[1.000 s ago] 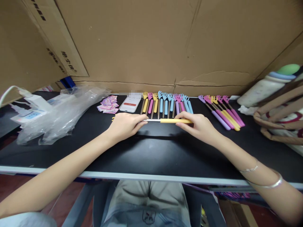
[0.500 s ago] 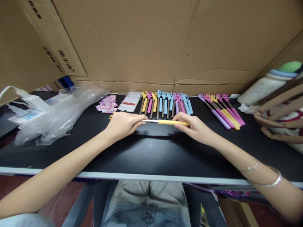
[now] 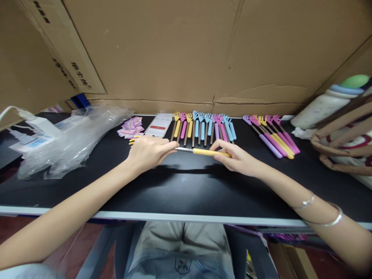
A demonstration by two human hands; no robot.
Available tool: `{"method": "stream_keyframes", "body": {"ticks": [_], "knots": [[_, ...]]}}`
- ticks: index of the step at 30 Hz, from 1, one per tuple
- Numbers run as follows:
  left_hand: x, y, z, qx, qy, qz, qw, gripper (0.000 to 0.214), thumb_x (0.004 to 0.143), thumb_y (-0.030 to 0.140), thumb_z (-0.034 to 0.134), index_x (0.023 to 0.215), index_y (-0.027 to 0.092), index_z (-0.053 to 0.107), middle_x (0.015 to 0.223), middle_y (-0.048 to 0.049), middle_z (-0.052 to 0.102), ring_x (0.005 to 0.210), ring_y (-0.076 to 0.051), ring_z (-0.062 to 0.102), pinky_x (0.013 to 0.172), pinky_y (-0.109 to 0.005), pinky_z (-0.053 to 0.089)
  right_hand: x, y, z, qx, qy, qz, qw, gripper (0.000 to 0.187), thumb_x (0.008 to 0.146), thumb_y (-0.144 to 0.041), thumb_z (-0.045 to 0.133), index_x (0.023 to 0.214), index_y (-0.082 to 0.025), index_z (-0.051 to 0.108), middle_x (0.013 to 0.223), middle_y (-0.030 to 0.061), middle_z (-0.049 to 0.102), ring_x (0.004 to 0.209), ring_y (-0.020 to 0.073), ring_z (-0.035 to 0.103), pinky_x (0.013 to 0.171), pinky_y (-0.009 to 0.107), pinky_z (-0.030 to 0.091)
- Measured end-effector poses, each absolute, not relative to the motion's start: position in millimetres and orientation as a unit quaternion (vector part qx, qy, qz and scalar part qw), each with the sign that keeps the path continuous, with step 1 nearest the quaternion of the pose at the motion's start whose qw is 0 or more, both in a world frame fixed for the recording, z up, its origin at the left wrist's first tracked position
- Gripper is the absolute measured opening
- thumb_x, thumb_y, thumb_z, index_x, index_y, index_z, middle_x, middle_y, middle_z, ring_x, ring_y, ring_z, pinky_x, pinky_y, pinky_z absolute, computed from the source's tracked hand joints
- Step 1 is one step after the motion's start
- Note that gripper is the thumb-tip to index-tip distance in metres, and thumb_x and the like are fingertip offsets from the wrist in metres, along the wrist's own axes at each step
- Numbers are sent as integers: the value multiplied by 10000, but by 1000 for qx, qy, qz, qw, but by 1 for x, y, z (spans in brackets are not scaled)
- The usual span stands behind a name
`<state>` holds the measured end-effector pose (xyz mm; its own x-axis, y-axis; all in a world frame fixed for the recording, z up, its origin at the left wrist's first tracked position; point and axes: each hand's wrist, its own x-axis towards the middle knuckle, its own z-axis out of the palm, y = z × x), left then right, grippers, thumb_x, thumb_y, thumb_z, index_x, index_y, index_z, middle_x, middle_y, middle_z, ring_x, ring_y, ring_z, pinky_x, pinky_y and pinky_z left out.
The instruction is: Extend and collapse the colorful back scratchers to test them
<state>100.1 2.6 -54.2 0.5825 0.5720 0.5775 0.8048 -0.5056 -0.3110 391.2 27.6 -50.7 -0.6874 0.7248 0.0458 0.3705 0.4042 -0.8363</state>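
Note:
A yellow back scratcher with a metal rod is held level over the black table by both hands. My left hand wraps its rod close to the claw, whose yellow tips poke out at the hand's left side. Fingers of my right hand pinch the far end of the yellow handle. Behind the hands lies a row of back scratchers in yellow, pink, blue and purple. To the right of my right hand rests a second group of back scratchers, in purple, pink and yellow.
A phone and a pile of small printed cards lie behind my left hand. Clear plastic bags and a power strip are at the left. A bottle and a brown-handled bag stand right. Cardboard walls the back.
My left hand has shifted slightly left and turned, so more of the yellow claw shows beside it. The scratcher tilts a little, its handle end slightly lower. The right hand keeps its pinch.

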Motion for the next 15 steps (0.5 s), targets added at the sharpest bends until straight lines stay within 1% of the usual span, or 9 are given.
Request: {"method": "stream_keyframes", "body": {"ticks": [3, 5, 9, 12, 15], "knots": [[101, 1, -52, -841, -388, -209, 314, 343, 980, 353, 384, 837, 251, 678, 579, 6, 606, 518, -120, 520, 514, -285, 234, 392, 28, -51, -322, -778, 511, 175, 297, 916, -484, 474, 977, -197, 425, 446, -145, 299, 336, 33, 238, 347, 162, 146], [102, -1, -51, -844, -386, -209, 310, 331, 984, 320, 381, 850, 263, 678, 574, 10, 591, 525, -112, 514, 534, -288, 254, 393, 27, -50, -313, -751, 563, 148, 299, 918, -491, 471, 974, -204, 411, 429, -151, 301, 312, 28, 211, 331, 160, 107], [104, -2, -49, -849, -397, -211, 279, 348, 992, 307, 360, 855, 282, 679, 564, 9, 566, 529, -102, 499, 539, -296, 255, 392, 28, -51, -301, -688, 647, 129, 295, 913, -491, 486, 934, -207, 408, 497, -142, 282, 310, 13, 194, 319, 165, 71], [104, -1, -51, -848, -397, -209, 282, 341, 993, 310, 359, 891, 298, 685, 562, 13, 569, 525, -102, 500, 535, -298, 258, 393, 30, -51, -294, -669, 669, 138, 293, 909, -482, 500, 901, -202, 416, 537, -128, 277, 329, 7, 183, 317, 166, 67], [105, 0, -54, -844, -382, -208, 313, 319, 989, 317, 377, 914, 296, 687, 575, 19, 591, 541, -108, 524, 542, -296, 275, 394, 31, -50, -303, -673, 662, 131, 283, 910, -469, 506, 892, -195, 436, 513, -128, 258, 339, 11, 173, 326, 169, 65]]}}
